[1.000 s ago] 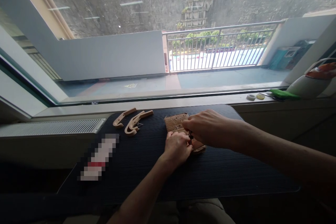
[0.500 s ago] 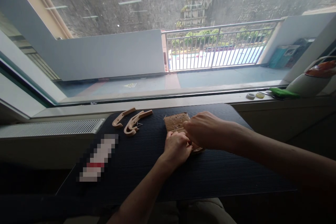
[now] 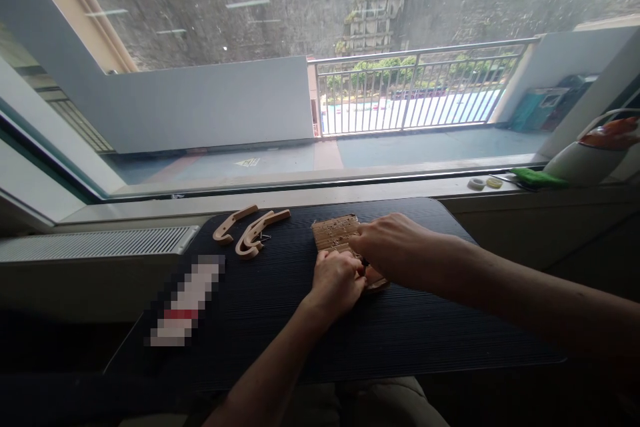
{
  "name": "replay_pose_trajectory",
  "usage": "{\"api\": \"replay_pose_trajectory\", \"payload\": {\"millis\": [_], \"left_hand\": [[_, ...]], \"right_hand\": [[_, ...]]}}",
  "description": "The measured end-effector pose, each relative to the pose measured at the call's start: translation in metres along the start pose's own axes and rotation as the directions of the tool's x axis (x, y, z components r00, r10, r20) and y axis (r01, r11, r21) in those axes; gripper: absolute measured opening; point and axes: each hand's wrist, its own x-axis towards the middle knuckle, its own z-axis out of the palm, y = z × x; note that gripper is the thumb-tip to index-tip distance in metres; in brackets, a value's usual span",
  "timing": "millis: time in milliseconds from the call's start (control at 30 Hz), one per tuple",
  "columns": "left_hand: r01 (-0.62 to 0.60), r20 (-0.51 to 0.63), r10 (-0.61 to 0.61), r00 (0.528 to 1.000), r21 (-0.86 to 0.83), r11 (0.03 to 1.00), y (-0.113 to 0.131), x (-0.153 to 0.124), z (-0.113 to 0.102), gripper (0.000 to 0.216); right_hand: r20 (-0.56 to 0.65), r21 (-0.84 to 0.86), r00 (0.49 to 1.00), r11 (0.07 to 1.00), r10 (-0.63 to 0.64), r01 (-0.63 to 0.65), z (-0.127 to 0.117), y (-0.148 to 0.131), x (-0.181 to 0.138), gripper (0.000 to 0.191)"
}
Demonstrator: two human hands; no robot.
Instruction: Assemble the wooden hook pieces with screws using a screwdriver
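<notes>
Ridged brown cardboard, its top dotted with small holes, lies on the dark table under both hands. My left hand is closed, its curled fingers pressed down at the near part of the cardboard; what they pinch is hidden. Right beside it, my right hand forms a fist above the cardboard. A small dark piece shows below that fist, too covered to name. To the left lie curved wooden hooks: a single hook and an overlapping pair, with small metal screws by the pair.
The black table stands against a window sill. A blurred-out strip lies at the table's left. Two tape rolls, a green cloth and a white pot sit on the sill. A radiator is at left.
My right fist has turned slightly and shifted a little, so more of the dark piece beneath it shows. My left hand stays in place on the cardboard.
</notes>
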Motion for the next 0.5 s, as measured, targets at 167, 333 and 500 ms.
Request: {"api": "replay_pose_trajectory", "payload": {"millis": [167,333,500], "left_hand": [[-0.014,-0.014,0.013,1.0,-0.033,0.999,0.001,-0.001,0.0,0.017],[-0.026,-0.021,0.025,0.999,-0.059,0.998,0.001,-0.001,-0.002,0.016],[-0.032,0.016,0.033,0.999,-0.054,0.998,-0.002,0.001,0.0,0.017]], "right_hand": [[-0.039,0.006,0.999,1.0,-0.009,0.009,0.009,0.004,0.006,0.012],[-0.108,-0.077,0.992,0.994,0.069,-0.078,0.015,0.008,0.011,0.011],[-0.12,-0.072,0.989,0.993,0.084,-0.093,0.008,0.007,0.004,0.018]]}}
